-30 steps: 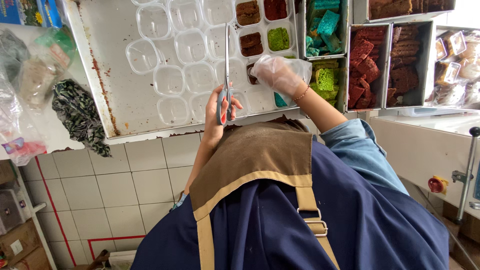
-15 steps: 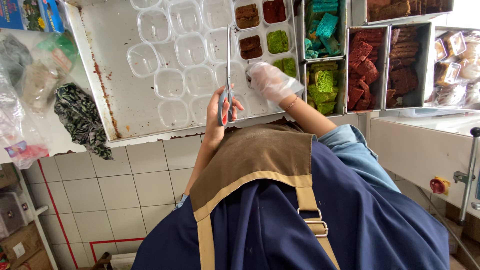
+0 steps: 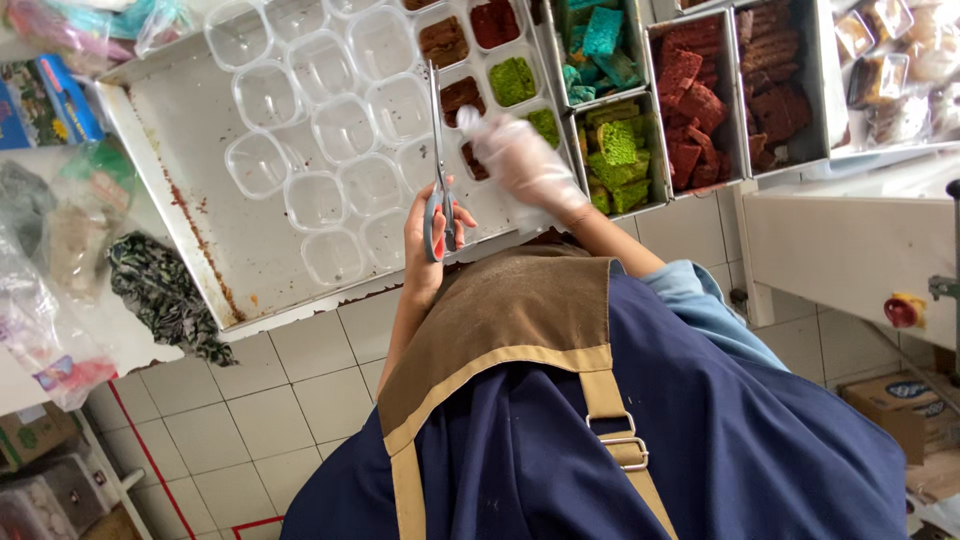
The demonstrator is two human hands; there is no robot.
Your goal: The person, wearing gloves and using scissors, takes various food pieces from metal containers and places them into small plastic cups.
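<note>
My left hand (image 3: 432, 232) grips a pair of scissors (image 3: 437, 170) by its grey and red handles, blades closed and pointing away over a metal tray (image 3: 200, 230). The tray carries several clear plastic cups (image 3: 330, 150); the far-right ones contain brown, dark red and green cake pieces (image 3: 512, 80). My right hand (image 3: 522, 160), in a thin clear plastic glove, hovers over a cup with a brown piece (image 3: 474, 162), just right of the scissors. Whether its blurred fingers hold anything is unclear.
To the right, metal pans contain green and teal cake cubes (image 3: 612, 150) and red-brown slices (image 3: 700, 100). Packaged cakes (image 3: 890, 60) lie at the far right. A patterned cloth (image 3: 160, 295) and plastic bags (image 3: 50, 330) rest at the left. Below is a tiled floor.
My gloved right hand has moved left from the green cake pan to the cups beside the scissors. My left hand with the scissors has stayed nearly still.
</note>
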